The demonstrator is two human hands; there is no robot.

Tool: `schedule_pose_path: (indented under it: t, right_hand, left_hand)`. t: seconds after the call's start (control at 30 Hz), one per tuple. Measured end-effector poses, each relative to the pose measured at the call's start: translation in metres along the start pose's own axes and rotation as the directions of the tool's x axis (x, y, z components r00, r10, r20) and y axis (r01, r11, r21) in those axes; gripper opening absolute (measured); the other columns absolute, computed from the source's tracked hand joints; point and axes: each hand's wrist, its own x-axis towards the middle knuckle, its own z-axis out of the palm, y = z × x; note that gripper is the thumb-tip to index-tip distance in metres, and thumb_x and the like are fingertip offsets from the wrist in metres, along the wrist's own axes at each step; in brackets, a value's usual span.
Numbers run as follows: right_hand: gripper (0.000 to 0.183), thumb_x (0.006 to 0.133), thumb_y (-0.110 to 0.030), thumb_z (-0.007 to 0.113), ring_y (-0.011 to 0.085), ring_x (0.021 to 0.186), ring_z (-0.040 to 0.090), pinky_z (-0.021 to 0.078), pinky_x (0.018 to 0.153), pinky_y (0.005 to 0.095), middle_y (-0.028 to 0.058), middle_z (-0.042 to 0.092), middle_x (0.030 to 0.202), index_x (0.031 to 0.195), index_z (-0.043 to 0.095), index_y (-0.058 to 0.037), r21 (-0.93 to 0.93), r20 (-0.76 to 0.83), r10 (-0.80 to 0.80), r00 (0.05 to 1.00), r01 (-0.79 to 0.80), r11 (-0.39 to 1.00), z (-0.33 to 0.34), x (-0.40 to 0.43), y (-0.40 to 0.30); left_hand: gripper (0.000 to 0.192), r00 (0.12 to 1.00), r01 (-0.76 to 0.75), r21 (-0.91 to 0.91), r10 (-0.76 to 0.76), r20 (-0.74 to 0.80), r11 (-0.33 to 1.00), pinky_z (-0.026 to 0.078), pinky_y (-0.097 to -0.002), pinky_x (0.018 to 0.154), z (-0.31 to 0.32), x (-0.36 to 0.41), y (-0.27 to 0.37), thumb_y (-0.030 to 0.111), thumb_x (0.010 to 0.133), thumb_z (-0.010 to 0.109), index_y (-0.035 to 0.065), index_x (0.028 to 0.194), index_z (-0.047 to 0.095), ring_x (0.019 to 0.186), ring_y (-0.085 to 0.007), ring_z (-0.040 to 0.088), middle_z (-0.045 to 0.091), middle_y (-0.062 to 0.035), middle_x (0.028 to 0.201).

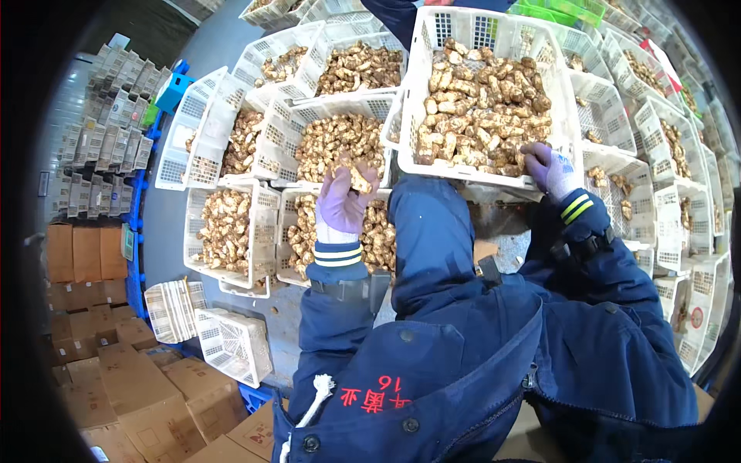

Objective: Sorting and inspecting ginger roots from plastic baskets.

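Observation:
My left hand (343,202), in a purple-palmed glove, is cupped around at least one pale brown mushroom (360,180). It is above the near edge of a white plastic crate (283,168) filled with small mushrooms (336,139). My right hand (547,168), gloved alike, reaches over the front right corner of a larger white crate (492,173). Its fingertips touch the brown-and-white mushrooms (486,110) in there; whether they grip one is hard to see. That crate sits higher than its neighbours, just beyond my knees.
More mushroom crates (223,231) surround me on the left and right (622,191). Another person's dark sleeve (393,17) shows beyond the large crate. Green baskets (558,11) are at the far right. Cardboard boxes (145,399) and an overturned-looking white crate (234,344) lie at lower left.

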Motion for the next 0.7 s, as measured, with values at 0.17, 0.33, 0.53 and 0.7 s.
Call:
schedule_pose_path:
  t: [0.17, 0.33, 0.53, 0.7]
  right_hand:
    - [0.025, 0.093, -0.024, 0.061, 0.0325, 0.085, 0.068, 0.0524, 0.077, 0.0393, 0.0183, 0.070, 0.090, 0.111, 0.068, -0.0074, 0.040, 0.042, 0.068, 0.997, -0.070, 0.997, -0.003, -0.002, -0.006]
    - [0.027, 0.093, -0.026, 0.058, 0.0354, 0.087, 0.067, 0.0509, 0.079, 0.0413, 0.0193, 0.069, 0.090, 0.109, 0.067, -0.0057, 0.029, 0.048, 0.075, 0.996, -0.076, 0.997, -0.003, -0.002, -0.007]
    - [0.032, 0.093, -0.026, 0.055, 0.0351, 0.095, 0.066, 0.0509, 0.085, 0.0401, 0.0215, 0.068, 0.100, 0.114, 0.065, -0.0036, -0.055, 0.013, -0.095, 0.995, 0.096, 0.994, -0.002, 0.001, 0.001]
    - [0.031, 0.094, -0.025, 0.055, 0.0361, 0.098, 0.066, 0.0508, 0.086, 0.0404, 0.0217, 0.068, 0.103, 0.114, 0.066, -0.0035, -0.093, -0.006, -0.108, 0.994, 0.107, 0.990, 0.001, 0.003, 0.005]
  left_hand:
    - [0.027, 0.991, 0.094, -0.127, -0.105, -0.082, 0.987, 0.063, -0.0436, 0.083, -0.026, 0.002, -0.002, 0.023, 0.097, 0.062, 0.0102, 0.120, 0.058, 0.099, -0.0280, 0.066, 0.064, -0.0157, 0.109]
    - [0.029, 0.988, 0.124, -0.139, -0.135, -0.070, 0.983, 0.064, -0.0380, 0.085, -0.044, -0.009, -0.005, 0.027, 0.099, 0.061, 0.0071, 0.120, 0.057, 0.095, -0.0266, 0.067, 0.062, -0.0150, 0.107]
    - [0.033, 0.998, 0.036, -0.172, -0.028, 0.049, 0.984, 0.059, -0.0476, 0.093, -0.041, -0.021, 0.002, 0.010, 0.098, 0.058, 0.0117, 0.130, 0.053, 0.107, -0.0308, 0.065, 0.061, -0.0148, 0.120]
    - [0.038, 0.993, 0.061, -0.286, -0.028, 0.118, 0.956, 0.059, -0.0493, 0.092, -0.030, -0.026, 0.011, 0.022, 0.103, 0.052, 0.0111, 0.138, 0.047, 0.111, -0.0333, 0.063, 0.059, -0.0204, 0.123]
